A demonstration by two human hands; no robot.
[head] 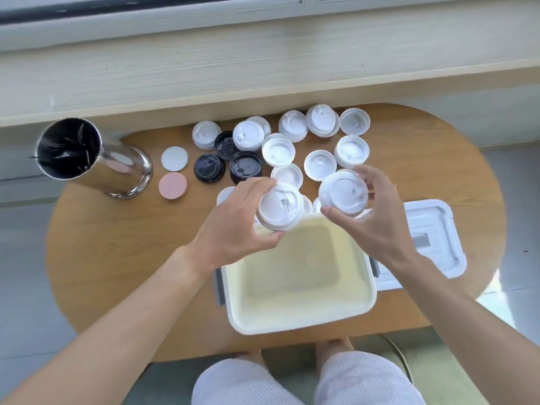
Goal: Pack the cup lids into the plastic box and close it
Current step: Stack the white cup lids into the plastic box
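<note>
An open white plastic box [301, 323] stands at the near edge of the oval wooden table, with nothing inside. Its white lid [438, 226] lies flat to the right. My left hand [233, 220] grips a small stack of white cup lids [280, 210] above the box's far left corner. My right hand [377, 217] holds another white stack of lids [343, 192] above the far right corner. Several loose white lids [277, 149] and three black lids [245, 166] lie scattered on the table beyond the box.
A tall shiny metal canister [87, 156] stands at the table's left end. A white disc [174, 159] and a pink disc [173, 186] lie beside it. A wooden sill [263, 62] runs behind the table. My knees [306, 381] are below the table's edge.
</note>
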